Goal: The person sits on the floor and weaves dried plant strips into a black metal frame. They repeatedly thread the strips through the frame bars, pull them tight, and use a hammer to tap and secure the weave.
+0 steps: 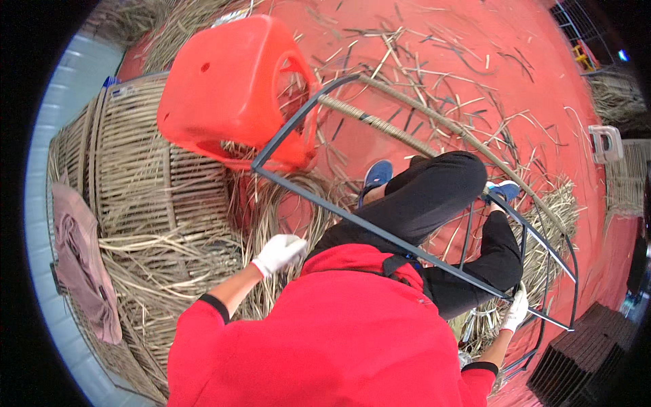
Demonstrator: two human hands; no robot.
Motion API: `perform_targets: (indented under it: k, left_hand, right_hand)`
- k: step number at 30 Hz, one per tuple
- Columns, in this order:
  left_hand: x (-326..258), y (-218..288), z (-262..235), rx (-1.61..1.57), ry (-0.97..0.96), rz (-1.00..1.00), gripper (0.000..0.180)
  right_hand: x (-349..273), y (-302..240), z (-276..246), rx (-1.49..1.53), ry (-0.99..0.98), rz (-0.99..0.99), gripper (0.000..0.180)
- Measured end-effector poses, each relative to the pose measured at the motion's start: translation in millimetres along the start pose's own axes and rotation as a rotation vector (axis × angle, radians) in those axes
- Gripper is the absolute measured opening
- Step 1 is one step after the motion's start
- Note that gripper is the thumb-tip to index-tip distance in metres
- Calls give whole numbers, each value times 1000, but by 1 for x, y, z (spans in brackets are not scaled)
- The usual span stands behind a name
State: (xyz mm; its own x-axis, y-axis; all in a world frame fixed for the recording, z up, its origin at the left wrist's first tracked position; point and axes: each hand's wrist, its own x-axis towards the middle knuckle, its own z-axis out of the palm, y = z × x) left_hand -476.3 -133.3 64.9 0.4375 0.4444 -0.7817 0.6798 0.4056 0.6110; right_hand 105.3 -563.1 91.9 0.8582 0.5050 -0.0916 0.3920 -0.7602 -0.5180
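Note:
A dark metal frame [325,201] lies slantwise across my lap and legs. Tan strands are wound round one of its crossbars [380,125], and a tan-coloured bar runs along its far side. My right hand [517,311], in a white glove, is closed round the frame near its lower right corner. Off to the left, my left hand [279,254], also gloved in white, is held closed above loose dry strands [264,292], apart from the frame. Whatever may be inside those fingers is too small or hidden to tell.
A red plastic stool [224,81] leans on its side at the upper left, beside a slatted cane panel [135,156]. A brownish cloth [81,258] hangs at the left edge. Cut strands litter the red floor [420,41]; dark stacked pieces [583,359] stand lower right.

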Motion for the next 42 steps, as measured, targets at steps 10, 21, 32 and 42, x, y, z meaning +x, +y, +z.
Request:
perform_targets:
  k: [10,21,32,42]
  left_hand:
    - [228,-138,19,406,85,-115,83]
    - [216,-130,60,471,621,-348,76]
    - [183,-153,36,400,425,-3,41]
    - [149,-163,4,239,373,146,48]
  right_hand:
    - [6,22,-2,291,-8,191,47]
    - [-9,-12,8,342,141,335,51]
    - [-8,-8,13,303,196,313,54]
    - [-4,29,11,486,163,337,48]
